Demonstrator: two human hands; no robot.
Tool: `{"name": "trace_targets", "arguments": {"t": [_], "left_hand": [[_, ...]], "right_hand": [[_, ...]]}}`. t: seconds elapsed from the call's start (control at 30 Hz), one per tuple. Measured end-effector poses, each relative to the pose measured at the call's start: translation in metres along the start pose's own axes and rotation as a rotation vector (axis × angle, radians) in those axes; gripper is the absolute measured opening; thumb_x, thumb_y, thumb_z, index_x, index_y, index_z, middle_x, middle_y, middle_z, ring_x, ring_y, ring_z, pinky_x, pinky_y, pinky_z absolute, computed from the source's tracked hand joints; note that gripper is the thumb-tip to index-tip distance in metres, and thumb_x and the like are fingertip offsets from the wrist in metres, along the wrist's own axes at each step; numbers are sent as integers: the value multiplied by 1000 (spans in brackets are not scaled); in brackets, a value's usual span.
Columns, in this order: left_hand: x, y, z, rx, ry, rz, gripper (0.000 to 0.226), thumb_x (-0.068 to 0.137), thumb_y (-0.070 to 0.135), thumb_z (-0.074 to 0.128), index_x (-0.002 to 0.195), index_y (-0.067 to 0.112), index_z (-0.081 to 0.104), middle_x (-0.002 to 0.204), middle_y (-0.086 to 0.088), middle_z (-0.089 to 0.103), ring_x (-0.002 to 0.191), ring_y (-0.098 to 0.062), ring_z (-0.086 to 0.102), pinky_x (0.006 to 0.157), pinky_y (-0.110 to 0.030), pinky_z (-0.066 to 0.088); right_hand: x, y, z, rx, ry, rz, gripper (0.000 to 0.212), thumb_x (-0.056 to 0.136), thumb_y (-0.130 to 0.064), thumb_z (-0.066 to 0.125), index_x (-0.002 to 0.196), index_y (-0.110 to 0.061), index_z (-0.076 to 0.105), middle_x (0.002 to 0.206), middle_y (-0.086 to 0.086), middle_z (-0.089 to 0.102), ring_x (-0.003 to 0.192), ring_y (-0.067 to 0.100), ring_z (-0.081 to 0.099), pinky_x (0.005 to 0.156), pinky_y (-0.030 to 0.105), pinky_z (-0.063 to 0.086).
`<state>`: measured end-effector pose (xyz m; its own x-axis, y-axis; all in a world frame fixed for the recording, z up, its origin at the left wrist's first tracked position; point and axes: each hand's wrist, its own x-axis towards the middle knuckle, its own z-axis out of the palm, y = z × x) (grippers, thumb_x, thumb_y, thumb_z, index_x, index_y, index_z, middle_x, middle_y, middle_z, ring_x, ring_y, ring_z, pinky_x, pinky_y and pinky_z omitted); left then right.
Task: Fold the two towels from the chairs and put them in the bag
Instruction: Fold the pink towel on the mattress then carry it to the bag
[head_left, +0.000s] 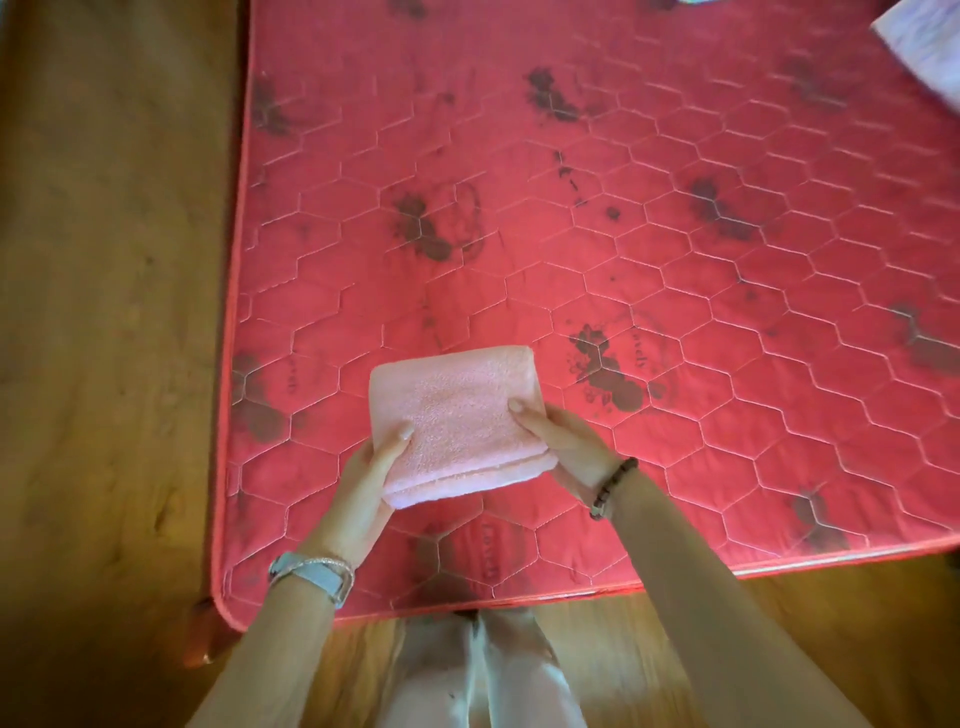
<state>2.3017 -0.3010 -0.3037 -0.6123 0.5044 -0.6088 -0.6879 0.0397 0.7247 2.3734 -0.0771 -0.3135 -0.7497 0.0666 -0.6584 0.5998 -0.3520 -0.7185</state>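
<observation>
A pink towel (457, 415), folded into a thick small rectangle, is held just above the near part of the red quilted mattress (649, 234). My left hand (363, 478) grips its near left corner, thumb on top. My right hand (561, 441) grips its right edge, thumb on top and fingers underneath. No second towel, chair or bag is in view.
The mattress fills most of the view; its near edge and rounded left corner (228, 608) are close to my legs. Wooden floor (104, 312) runs along the left and front. A pale lilac cloth or pillow (924, 47) lies at the far right corner.
</observation>
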Motion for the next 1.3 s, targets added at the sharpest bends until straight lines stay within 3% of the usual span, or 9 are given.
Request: {"name": "trace_targets", "arguments": {"t": [0.17,0.27,0.37,0.43,0.53,0.67,0.9,1.07,1.3], "left_hand": [[-40,51,4,22,19,117,93,68,66,78,141,14,53,135,-8,65,126,-26,61,112,-50,40],[-63,64,11,-21,66,144,90,68,68,76,138,14,56,131,-8,67,122,-25,63,105,-44,50],[-86,68,14,-64,113,145,65,89,56,58,139,15,55,132,-10,66,125,-27,61,106,-46,46],[-101,70,16,-97,139,141,56,95,50,51,139,16,55,132,-9,66,124,-26,62,106,-46,46],[-124,79,21,-151,213,118,56,91,50,53,135,16,58,125,-6,71,119,-23,66,101,-41,52],[-154,83,12,-152,286,103,52,93,53,56,133,20,61,126,-4,70,121,-24,64,109,-48,44],[-204,94,-21,-165,426,138,79,76,67,72,129,10,61,117,-6,73,111,-24,68,100,-40,48],[-244,101,-66,-162,512,149,73,74,72,71,119,14,66,116,-12,73,109,-30,70,100,-57,51],[-318,100,-144,-228,620,225,82,76,69,70,133,12,59,119,-5,74,110,-22,71,101,-46,53]], "right_hand": [[-32,-55,37,-257,89,-151,59,85,-60,59,127,-20,55,122,0,67,112,18,64,102,42,49],[-53,-77,56,-375,119,-229,44,97,-45,49,129,-17,54,119,0,65,109,17,63,90,27,50],[-76,-94,74,-436,132,-278,38,100,-40,47,128,-15,54,111,-5,62,98,8,59,71,7,43],[-90,-99,82,-443,133,-294,38,100,-38,47,128,-14,54,106,-9,61,92,1,56,67,2,42],[-110,-107,94,-460,119,-303,41,99,-41,47,130,-14,54,110,-7,62,95,4,57,70,9,43],[-125,-109,111,-457,68,-289,43,98,-43,48,129,-14,55,117,0,64,103,11,60,75,15,44],[-132,-114,164,-548,-65,-296,45,95,-48,51,129,-19,55,119,-7,65,108,3,59,82,15,45],[-128,-113,222,-633,-140,-318,43,96,-45,51,126,-16,57,115,-5,65,104,5,59,75,14,43],[-140,-90,333,-667,-239,-328,34,96,-43,53,118,-19,60,108,-8,65,101,2,59,76,17,44]]}}
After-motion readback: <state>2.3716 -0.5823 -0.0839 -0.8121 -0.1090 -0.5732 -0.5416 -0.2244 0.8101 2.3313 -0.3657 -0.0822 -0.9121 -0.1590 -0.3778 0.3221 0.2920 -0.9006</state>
